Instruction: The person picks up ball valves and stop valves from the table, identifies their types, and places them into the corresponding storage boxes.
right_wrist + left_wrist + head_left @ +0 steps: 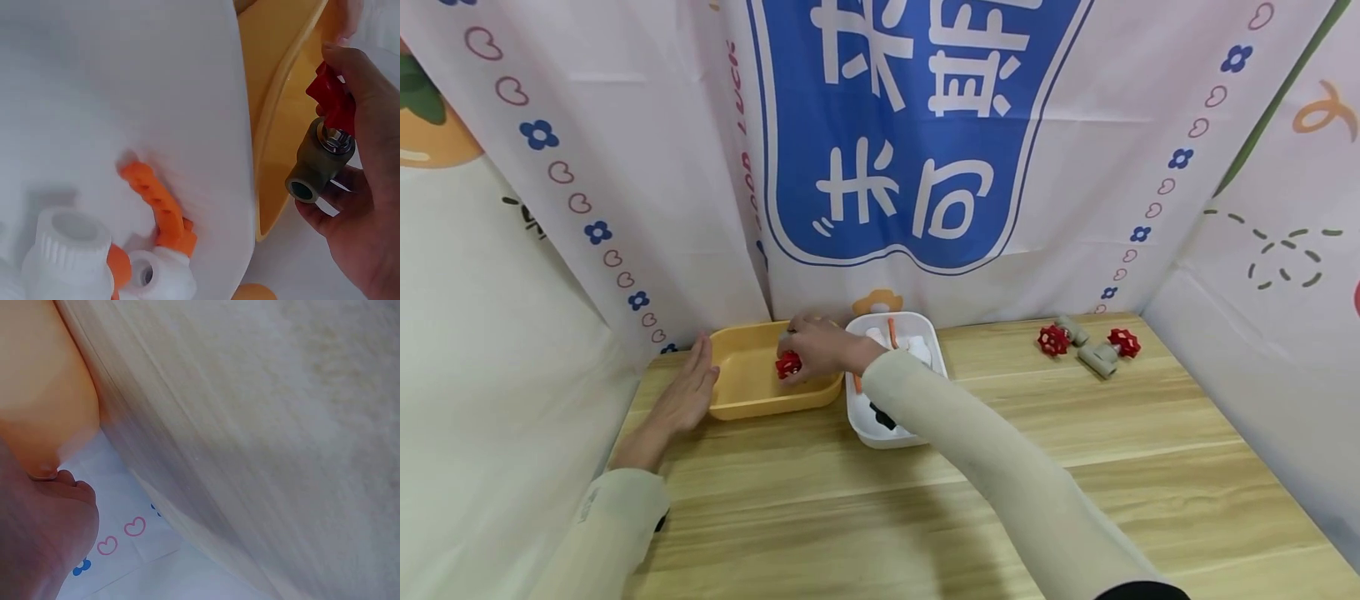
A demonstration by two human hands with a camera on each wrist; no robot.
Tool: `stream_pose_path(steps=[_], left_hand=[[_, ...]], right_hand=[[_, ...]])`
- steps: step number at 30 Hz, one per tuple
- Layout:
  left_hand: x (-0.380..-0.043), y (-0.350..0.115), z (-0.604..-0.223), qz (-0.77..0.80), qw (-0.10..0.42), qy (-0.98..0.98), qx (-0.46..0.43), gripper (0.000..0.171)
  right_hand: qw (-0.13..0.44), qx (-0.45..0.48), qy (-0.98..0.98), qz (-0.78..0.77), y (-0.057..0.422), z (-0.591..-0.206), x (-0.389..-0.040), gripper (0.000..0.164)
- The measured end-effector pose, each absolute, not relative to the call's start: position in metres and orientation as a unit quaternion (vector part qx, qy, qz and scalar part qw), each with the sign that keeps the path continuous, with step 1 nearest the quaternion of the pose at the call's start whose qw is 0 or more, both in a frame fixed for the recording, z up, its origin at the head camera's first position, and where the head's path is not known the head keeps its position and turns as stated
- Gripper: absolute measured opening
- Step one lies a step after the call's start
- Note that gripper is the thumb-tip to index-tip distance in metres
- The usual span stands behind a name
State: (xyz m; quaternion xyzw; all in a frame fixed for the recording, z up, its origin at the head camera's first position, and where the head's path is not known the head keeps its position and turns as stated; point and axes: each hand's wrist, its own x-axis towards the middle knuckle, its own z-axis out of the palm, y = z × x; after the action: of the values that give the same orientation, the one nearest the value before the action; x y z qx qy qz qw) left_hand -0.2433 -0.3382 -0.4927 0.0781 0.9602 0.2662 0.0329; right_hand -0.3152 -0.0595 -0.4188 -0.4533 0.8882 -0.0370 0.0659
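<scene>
In the head view my right hand (823,343) is over the yellow tray (737,375), gripping a stop valve with a red handwheel (788,365). The right wrist view shows the grey pipe body of this valve (320,159) held between thumb and fingers, with its open end facing the camera. My left hand (691,393) rests against the tray's left side, fingers straight. From the left wrist, that hand (53,531) appears with its fingertips at the tray's orange-yellow wall (50,381).
Right of the yellow tray stands a white tray (880,440) holding white pipe valves (72,250) with orange handles (159,200) and a black-handled piece (882,415). Two more red-wheeled grey valves (1099,358) lie at the table's back right. A printed cloth (700,208) hangs behind.
</scene>
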Motion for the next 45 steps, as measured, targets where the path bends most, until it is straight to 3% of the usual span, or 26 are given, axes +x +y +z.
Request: stream_pose_path(steps=[15,32,45], left_hand=[[-0.244,-0.339,-0.493,0.266,0.029,0.960,0.080,0.065],[-0.244,-0.339,-0.493,0.264,0.031,0.961,0.080,0.065],[-0.244,-0.340,-0.493,0.259,0.030,0.962,0.082,0.066]], right_hand=[[0.127,-0.428,0.894,-0.034,-0.086,-0.434,-0.322,0.052],[0.158,-0.396,0.904,0.016,-0.108,-0.444,-0.312,0.054],[0.160,-0.405,0.899,-0.044,-0.121,-0.438,-0.308,0.056]])
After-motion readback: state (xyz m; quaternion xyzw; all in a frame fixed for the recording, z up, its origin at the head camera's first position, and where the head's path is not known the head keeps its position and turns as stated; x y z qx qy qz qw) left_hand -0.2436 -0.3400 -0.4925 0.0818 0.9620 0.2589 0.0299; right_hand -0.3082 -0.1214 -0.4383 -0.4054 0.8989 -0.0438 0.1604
